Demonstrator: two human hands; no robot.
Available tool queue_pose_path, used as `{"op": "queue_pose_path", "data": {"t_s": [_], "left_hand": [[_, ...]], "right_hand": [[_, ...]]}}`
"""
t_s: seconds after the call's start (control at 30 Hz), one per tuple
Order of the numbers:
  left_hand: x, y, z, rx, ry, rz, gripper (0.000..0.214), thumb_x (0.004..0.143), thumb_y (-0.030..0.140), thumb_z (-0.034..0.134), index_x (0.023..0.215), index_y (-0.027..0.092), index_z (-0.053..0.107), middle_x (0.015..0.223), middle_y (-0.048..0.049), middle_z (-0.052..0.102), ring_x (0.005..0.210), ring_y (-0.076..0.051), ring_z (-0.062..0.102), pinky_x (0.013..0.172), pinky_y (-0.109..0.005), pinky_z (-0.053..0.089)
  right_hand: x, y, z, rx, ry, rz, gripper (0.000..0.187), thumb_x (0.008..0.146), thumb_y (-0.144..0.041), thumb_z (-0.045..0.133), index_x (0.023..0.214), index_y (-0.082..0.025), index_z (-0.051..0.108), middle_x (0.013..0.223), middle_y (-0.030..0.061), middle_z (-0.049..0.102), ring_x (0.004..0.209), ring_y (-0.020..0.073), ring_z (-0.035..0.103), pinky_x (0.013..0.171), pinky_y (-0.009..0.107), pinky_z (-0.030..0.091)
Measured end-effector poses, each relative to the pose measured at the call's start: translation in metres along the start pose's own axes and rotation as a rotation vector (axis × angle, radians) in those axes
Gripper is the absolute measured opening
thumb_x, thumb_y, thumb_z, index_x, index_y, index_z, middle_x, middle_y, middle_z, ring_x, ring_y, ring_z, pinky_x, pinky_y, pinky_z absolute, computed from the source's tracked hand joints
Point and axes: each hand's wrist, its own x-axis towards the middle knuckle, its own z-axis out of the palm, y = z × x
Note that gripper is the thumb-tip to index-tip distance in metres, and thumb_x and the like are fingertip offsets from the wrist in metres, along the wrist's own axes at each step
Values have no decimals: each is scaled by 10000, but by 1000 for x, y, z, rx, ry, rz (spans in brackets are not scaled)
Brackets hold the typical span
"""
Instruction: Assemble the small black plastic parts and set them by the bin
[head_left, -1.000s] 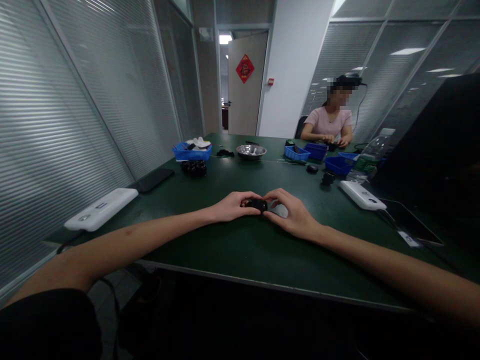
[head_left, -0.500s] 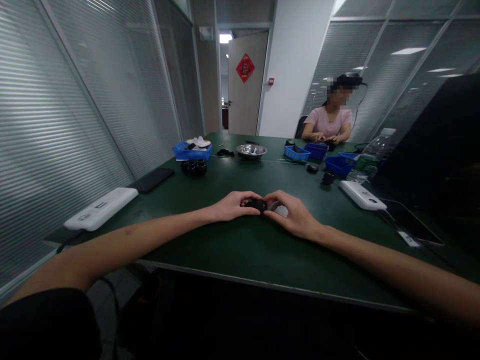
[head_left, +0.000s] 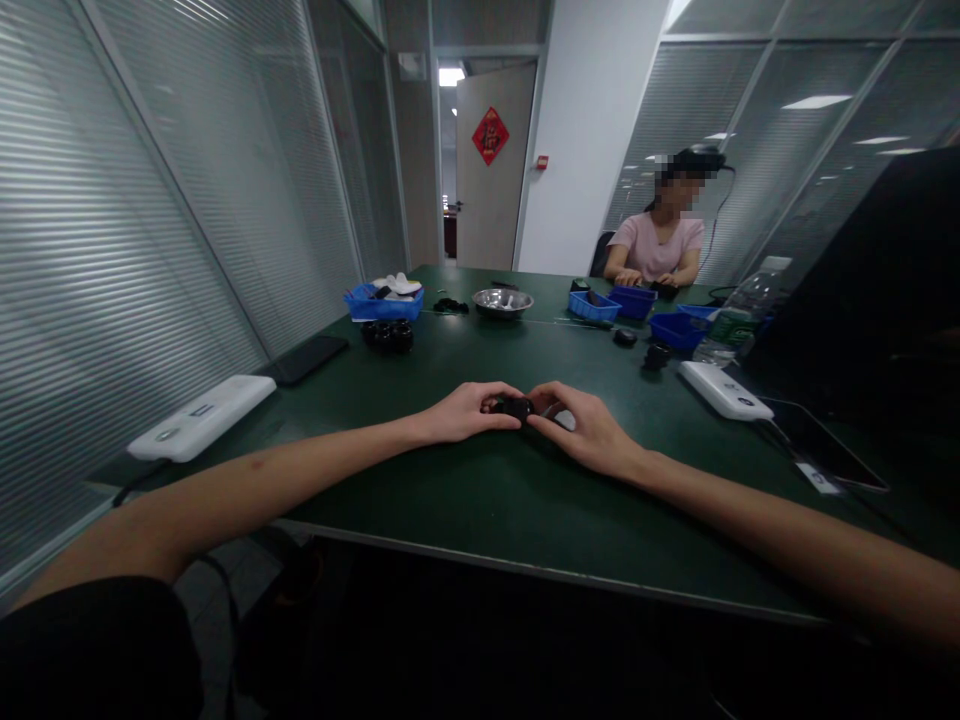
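Observation:
A small, shiny black rounded part (head_left: 514,408) lies between my two hands, just over the green table (head_left: 450,490). My left hand (head_left: 471,412) is closed around its left side, thumb in front and fingers behind. With thumb and fingertips, my right hand (head_left: 589,428) pinches the right end of the same part. A pale patch (head_left: 564,419) shows inside the curve of my right hand; I cannot make out what it is. The fingers hide much of the black part, and its exact kind does not show.
Beyond my hands stand a metal bowl (head_left: 502,303), a blue basket (head_left: 384,301) and several black round parts (head_left: 388,336). At right are blue bins (head_left: 675,330), a water bottle (head_left: 742,312) and a white power bank (head_left: 724,390). Another person (head_left: 656,245) sits across the table.
My right fingertips have shifted slightly on the black part's right end. My left hand stays in place. Across the table, the other person's hands have moved a little.

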Motion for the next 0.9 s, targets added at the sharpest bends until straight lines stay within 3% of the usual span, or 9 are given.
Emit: {"op": "queue_pose_path", "data": {"t_s": [0.23, 0.4, 0.67, 0.9], "left_hand": [[1, -4, 1, -20, -6, 22, 500, 877, 378, 750, 1314, 160, 640, 1169, -93, 711, 973, -209, 664, 853, -336, 494], [2, -5, 0, 36, 7, 26, 510, 880, 394, 748, 1315, 151, 641, 1058, -68, 713, 858, -181, 637, 773, -307, 471], [0, -1, 0, 3, 2, 4, 513, 877, 398, 750, 1322, 166, 641, 1143, -94, 716, 933, -208, 653, 806, -327, 489], [0, -1, -1, -8, -10, -1, 507, 865, 388, 763, 1310, 174, 647, 1131, -87, 718, 949, -215, 665, 815, -334, 497]], "right_hand": [[-2, 4, 0, -37, 9, -73, 274, 949, -316, 693, 1188, -219, 599, 1117, 87, 676, 897, 229, 687, 813, 421, 594], [-2, 4, 0, -66, 5, -138, 255, 949, -288, 682, 1180, -228, 592, 1157, 96, 648, 940, 241, 667, 832, 430, 591], [-1, 1, 1, -24, 0, -9, 249, 984, -381, 650, 1174, -227, 603, 1071, 68, 703, 898, 230, 696, 788, 404, 601], [-3, 3, 0, -42, -11, -49, 262, 964, -335, 679, 1188, -223, 602, 1130, 85, 683, 894, 229, 690, 794, 409, 602]]}}
